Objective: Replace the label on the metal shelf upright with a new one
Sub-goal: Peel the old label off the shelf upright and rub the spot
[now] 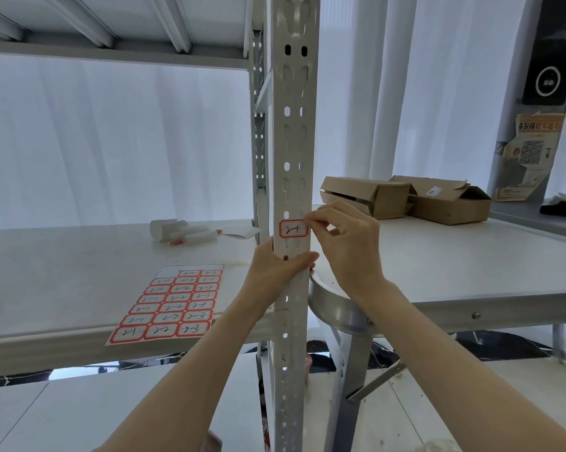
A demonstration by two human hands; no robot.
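Note:
A white perforated metal shelf upright runs down the middle of the view. A red-bordered label with handwriting is stuck on its face. My left hand grips the upright just below the label, thumb across the front. My right hand pinches the label's right edge between thumb and forefinger. A sheet of red-bordered labels lies flat on the shelf board to the left, with a few blank spaces at its top.
White rolls and a pen lie at the back of the left shelf board. Two open cardboard boxes sit on the white table to the right. A steel table leg and brace stand right behind the upright.

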